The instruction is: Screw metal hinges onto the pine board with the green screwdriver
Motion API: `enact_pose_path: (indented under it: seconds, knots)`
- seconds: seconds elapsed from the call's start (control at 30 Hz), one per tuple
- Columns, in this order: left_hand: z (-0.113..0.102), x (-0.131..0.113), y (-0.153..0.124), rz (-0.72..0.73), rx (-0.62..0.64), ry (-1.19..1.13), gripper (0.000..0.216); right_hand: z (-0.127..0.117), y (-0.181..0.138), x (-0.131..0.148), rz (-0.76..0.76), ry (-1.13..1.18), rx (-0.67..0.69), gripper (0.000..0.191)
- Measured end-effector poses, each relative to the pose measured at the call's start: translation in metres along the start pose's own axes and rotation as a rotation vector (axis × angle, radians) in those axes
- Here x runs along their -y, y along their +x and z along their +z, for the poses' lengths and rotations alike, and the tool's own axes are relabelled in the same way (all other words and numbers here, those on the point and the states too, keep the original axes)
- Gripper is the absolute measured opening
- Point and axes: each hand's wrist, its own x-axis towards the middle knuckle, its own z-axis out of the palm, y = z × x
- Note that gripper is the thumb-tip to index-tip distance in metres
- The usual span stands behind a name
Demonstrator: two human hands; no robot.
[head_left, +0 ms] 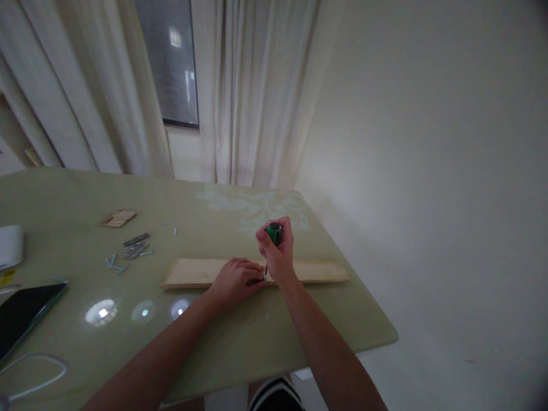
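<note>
A long, pale wooden board (192,272) lies across the table in front of me. Gripped in my right hand (280,260) is a screwdriver (274,232) with a green and black handle. It stands nearly upright, its shaft running down to the near edge of the board around the middle. My left hand (235,279) rests on the board just left of the screwdriver tip, fingers curled and pressed together. A small dark piece shows beneath those fingertips, mostly hidden. Whether a screw sits under the tip is too small to tell.
On the glossy green table (231,337), left of the board, lie several metal hinge-like plates (136,246), loose screws (113,265) and a small wood piece (119,218). Farther left are a dark tablet (28,311), a white cable (47,359) and a white object (9,246). A wall (428,200) stands right.
</note>
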Motion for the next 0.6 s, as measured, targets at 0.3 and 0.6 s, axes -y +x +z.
enact_pose_path:
  seconds: [0.3, 0.6]
  knots:
    - [0.002, 0.001, 0.001, -0.02, -0.002, -0.013, 0.01, -0.04, 0.03, 0.009, 0.189, 0.112, 0.097, 0.063]
    - [0.0, 0.0, 0.0, -0.017, -0.002, 0.011, 0.01, -0.008, 0.015, 0.008, 0.271, 0.116, 0.142, 0.048]
